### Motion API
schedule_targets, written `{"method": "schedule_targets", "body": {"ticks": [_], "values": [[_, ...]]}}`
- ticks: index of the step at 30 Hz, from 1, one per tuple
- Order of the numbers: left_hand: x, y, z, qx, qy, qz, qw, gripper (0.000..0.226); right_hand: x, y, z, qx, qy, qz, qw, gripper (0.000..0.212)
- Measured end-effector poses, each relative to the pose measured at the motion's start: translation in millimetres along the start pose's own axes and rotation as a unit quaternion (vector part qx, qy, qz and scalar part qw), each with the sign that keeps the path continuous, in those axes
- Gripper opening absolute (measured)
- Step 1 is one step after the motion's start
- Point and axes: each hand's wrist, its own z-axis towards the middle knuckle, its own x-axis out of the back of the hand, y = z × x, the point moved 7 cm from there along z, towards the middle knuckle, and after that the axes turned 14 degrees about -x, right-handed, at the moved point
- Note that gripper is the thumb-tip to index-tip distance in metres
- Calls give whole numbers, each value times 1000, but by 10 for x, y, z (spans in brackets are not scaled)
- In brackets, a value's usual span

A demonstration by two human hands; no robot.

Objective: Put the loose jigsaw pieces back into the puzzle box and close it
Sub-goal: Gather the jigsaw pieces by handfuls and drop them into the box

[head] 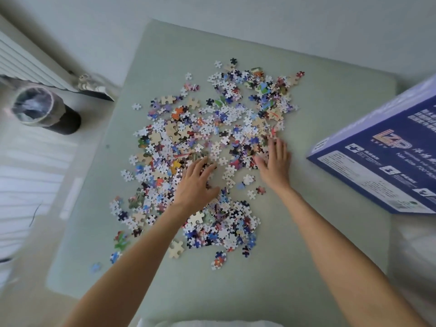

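Several loose jigsaw pieces lie scattered over a pale green table, thickest in the middle and at the back right. My left hand lies palm down on the pieces near the centre, fingers spread and slightly bent. To its right, my right hand also rests flat on the pile's edge with straight fingers. The blue puzzle box sits at the right edge of the table, printed side up, apart from both hands.
A dark cylindrical bin with a plastic liner stands on the floor to the left, below a white radiator. The bare green tabletop stretches toward me. A white surface adjoins the table on the right.
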Motion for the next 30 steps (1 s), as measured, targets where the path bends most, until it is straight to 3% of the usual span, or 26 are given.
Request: {"method": "schedule_targets", "body": {"ticks": [5, 8, 10, 13, 16, 23, 30], "values": [[-101, 75, -186, -44, -27, -19, 998, 75, -406, -272, -856, 162, -69, -43, 983, 68], [-80, 94, -349, -63, -34, 17, 997, 86, -399, -321, -1123, 197, -78, -53, 976, 65], [-76, 67, -468, -53, -42, 59, 996, 98, -375, -328, -1214, 194, -81, -59, 976, 75], [-149, 18, -602, -13, -68, 62, 996, 109, -446, -348, -1303, 177, -87, -109, 974, 108], [-175, 22, -608, 5, -56, 22, 998, 105, -501, -457, -1289, 157, -88, -103, 978, 114], [-134, 4, -525, 10, -10, -65, 998, 75, -477, -692, -1307, 167, -104, -122, 973, 74], [-6, -25, -526, -22, 57, -97, 993, 35, -407, -653, -1269, 155, -61, -79, 983, 48]]}}
